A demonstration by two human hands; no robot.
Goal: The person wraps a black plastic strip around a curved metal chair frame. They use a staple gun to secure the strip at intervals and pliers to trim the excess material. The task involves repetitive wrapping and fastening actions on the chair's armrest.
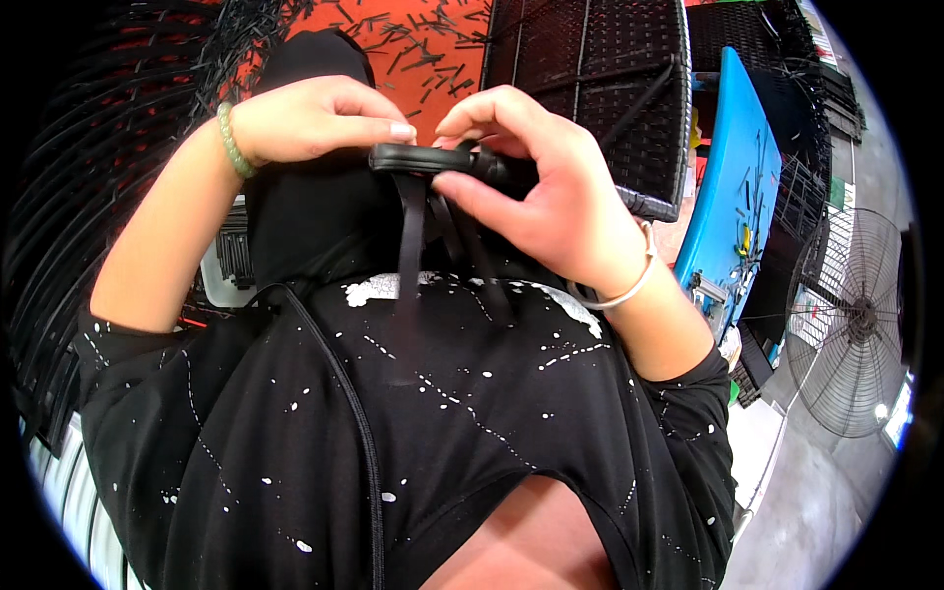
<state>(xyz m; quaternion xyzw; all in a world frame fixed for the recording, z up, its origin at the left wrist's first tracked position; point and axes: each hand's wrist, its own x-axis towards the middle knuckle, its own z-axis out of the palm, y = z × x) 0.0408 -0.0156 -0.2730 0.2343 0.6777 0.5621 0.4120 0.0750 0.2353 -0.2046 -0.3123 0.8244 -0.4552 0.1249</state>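
In front of my chest is a black bar-shaped piece (421, 159) with a smooth, rounded left end. My right hand (565, 187) grips its right part, thumb on the near side and fingers curled over the top. Flat black plastic strips (411, 231) dangle beneath it, the lower ends blurred. My left hand (305, 118) sits at the piece's left end, with thumb and forefinger closed together just above its top edge. Whatever lies between those fingertips is too hidden to name.
Dark woven panels (580, 88) stand ahead to the right, beside a blue board (728, 177) with scraps on it. Cut black strips litter an orange-red surface (403, 39). Curved black slats (88, 177) fill the left. A wire-caged fan (855, 320) is at far right.
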